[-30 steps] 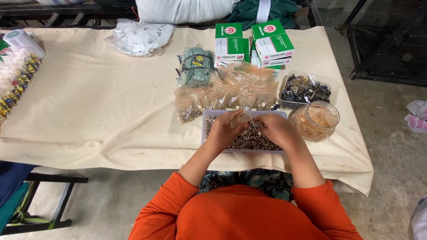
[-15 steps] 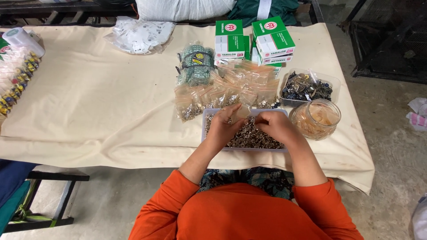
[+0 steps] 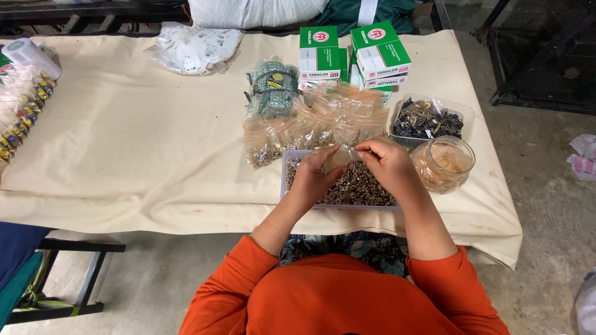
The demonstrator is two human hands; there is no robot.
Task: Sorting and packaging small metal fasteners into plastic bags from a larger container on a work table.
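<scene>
Both hands are raised over a shallow clear tray [image 3: 285,186] filled with small metal pieces [image 3: 360,186]. My left hand [image 3: 313,177] and my right hand [image 3: 388,164] together pinch a small clear plastic bag [image 3: 343,155] between their fingertips. Just beyond the hands lies a heap of several small clear bags [image 3: 323,124] with metal pieces inside.
A clear jar [image 3: 442,164] stands right of the tray, with a plastic box of dark metal parts [image 3: 428,118] behind it. Green and white boxes [image 3: 354,56], a green bundle [image 3: 272,90] and a white bag [image 3: 192,49] lie further back on the cream cloth-covered table [image 3: 136,142]. Colourful items [image 3: 22,111] line the left edge.
The two hands have stayed over the tray, shifting only slightly as the fingers work the small bag. Nothing else moved.
</scene>
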